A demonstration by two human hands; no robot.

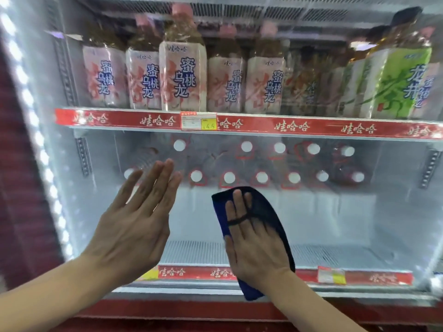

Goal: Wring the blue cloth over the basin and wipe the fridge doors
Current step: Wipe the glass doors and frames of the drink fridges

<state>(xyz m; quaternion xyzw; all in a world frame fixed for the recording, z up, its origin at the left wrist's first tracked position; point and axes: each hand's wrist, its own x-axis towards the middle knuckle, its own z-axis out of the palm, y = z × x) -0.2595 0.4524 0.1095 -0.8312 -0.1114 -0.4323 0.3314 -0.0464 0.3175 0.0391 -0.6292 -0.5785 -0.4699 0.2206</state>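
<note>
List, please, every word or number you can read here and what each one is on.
"蜜桃乌龙": labels of the pink bottles on the upper shelf.
"龙井": label of the green bottle; the rest is blurred.
"娃哈哈": upper red shelf strip and lower red shelf strip.
"4.5" or "45": yellow corner of the upper price tag; its small print is unreadable.
Lower price tag: too blurred.

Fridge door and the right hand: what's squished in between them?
The blue cloth, seen in the head view. The right hand presses it flat, fingers straight, against the glass fridge door.
</note>
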